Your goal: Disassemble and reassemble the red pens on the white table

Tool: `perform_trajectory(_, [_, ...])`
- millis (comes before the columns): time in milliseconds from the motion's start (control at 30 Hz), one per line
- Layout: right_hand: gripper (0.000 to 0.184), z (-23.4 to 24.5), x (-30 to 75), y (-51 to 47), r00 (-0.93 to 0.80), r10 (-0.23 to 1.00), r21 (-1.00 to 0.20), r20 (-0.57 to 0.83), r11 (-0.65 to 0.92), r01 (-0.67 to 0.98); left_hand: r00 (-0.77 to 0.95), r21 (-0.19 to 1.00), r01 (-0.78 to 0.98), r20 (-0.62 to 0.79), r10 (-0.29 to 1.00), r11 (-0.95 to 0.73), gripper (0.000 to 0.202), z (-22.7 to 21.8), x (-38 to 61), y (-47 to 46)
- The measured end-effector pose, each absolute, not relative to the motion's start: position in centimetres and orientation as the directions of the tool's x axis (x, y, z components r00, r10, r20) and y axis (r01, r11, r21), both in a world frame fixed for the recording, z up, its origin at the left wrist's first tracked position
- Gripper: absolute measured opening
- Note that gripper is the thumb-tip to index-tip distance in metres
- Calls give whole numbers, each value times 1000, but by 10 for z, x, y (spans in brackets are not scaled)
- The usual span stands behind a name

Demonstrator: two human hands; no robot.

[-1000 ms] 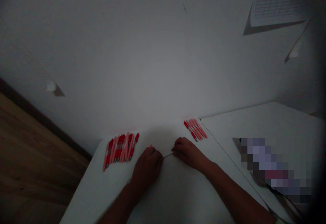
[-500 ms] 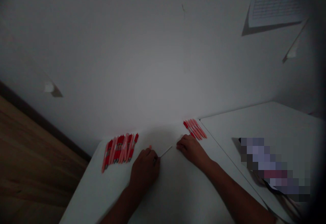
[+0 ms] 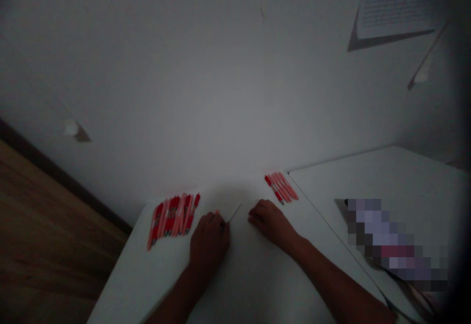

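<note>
Two bare hands rest in front of you. Your left hand [image 3: 209, 245] is curled closed, its fingers seeming to pinch the near end of one thin pale rod [image 3: 234, 212], which angles away toward the wall in the gap between your hands. One small pink tip [image 3: 217, 212] shows just past those fingers. Your right hand [image 3: 271, 225] lies palm down on the white tabletop [image 3: 257, 284], fingers loosely curled and holding nothing, near the rod but not touching it.

Two groups of slim red-and-pink pens lie ahead: a left bunch [image 3: 172, 222] of about a dozen, too tightly packed to count exactly, and a right group [image 3: 280, 187] of about five, fanned near the table's far corner. Your table's left edge runs just beside the left bunch, above a wooden floor [image 3: 47, 226]. A straight seam on your right meets a second white table [image 3: 349, 181], bearing one object too blurred to tell [image 3: 397, 243]. Farther off, one printed sheet [image 3: 395, 5] shows on a white wall [image 3: 221, 68].
</note>
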State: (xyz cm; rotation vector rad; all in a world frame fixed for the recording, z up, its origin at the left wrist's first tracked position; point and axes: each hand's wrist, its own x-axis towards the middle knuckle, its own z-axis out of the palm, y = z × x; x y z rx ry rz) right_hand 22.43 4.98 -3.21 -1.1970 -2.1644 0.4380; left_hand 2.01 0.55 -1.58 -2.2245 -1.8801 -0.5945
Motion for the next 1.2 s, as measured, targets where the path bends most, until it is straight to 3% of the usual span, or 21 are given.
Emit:
perform_trajectory(233, [9, -34, 220, 48, -402, 845, -566, 352, 535, 628, 121, 123, 975, 408, 905, -186, 19, -13, 22, 6])
perform_trajectory(500, [10, -36, 219, 47, -412, 830, -573, 375, 557, 601, 87, 142, 973, 505, 859, -182, 23, -7, 18, 8])
perform_trajectory(767, [17, -40, 217, 48, -390, 839, -619, 379, 544, 567, -38, 302, 944, 504, 863, -135, 16, 4, 9, 9])
perform_trajectory(833, [17, -39, 215, 48, -362, 856, -664, 369, 516, 542, 0, 336, 921, 510, 860, -200, 16, 3, 9, 9])
perform_trajectory(1067, [19, -36, 207, 45, -292, 915, -861, 276, 371, 349, 372, 325, 788, 425, 825, -523, 37, 0, 22, 0])
perform_trajectory(1200, [21, -34, 205, 42, -329, 911, -893, 247, 346, 288, 450, 312, 744, 420, 788, -591, 27, -2, 25, 0])
